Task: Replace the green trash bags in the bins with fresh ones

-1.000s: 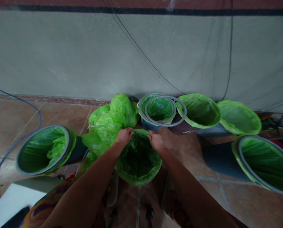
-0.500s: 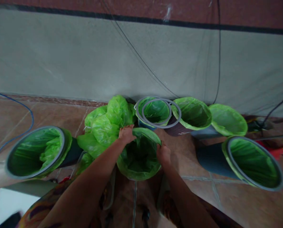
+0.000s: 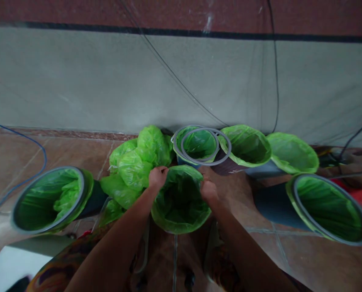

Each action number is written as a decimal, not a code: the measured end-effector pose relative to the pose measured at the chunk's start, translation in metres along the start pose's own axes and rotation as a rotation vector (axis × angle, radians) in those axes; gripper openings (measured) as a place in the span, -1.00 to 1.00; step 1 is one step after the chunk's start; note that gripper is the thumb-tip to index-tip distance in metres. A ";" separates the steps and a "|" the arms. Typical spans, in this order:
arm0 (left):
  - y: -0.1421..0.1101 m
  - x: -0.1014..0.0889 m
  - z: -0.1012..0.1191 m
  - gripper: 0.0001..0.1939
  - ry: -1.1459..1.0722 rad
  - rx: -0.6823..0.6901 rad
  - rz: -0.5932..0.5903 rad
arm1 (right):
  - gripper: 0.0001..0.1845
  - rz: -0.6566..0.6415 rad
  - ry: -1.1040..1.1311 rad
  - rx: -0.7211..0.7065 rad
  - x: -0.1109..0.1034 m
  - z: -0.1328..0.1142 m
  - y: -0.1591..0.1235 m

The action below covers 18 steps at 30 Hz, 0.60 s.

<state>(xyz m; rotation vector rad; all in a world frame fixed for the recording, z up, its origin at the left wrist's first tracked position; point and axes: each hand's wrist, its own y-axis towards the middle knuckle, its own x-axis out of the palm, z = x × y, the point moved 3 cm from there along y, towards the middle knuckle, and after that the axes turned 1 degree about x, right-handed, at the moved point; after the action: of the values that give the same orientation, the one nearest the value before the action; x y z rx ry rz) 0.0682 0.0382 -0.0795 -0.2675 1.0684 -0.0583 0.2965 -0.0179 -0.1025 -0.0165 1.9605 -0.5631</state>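
A small bin lined with a green plastic bag (image 3: 181, 202) stands on the tiled floor right in front of me. My left hand (image 3: 157, 177) is closed on the bag's edge at the rim's far left. My right hand (image 3: 208, 190) is closed on the bag's edge at the rim's right side. The bag is folded over the rim all round.
A heap of loose green bags (image 3: 138, 160) lies to the left. Another lined bin with two grey rings (image 3: 206, 146) stands behind, two more lined bins (image 3: 249, 144) beside it, and larger ringed bins at far left (image 3: 48, 198) and right (image 3: 329, 207). Grey wall (image 3: 108, 81) behind; cables hang.
My left hand slid a little down and left along the rim. My right hand went from the far edge down the right side, then back up a little. The bag sits further over the rim.
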 end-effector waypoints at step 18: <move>-0.007 0.006 -0.031 -0.38 -0.312 -0.195 0.061 | -0.42 0.128 0.100 0.101 -0.014 -0.004 -0.010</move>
<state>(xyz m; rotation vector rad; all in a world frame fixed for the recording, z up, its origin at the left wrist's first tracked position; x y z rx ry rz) 0.0447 0.0245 -0.0966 -0.4057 0.7710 0.1394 0.2972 -0.0221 -0.0848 0.2021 2.0107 -0.5867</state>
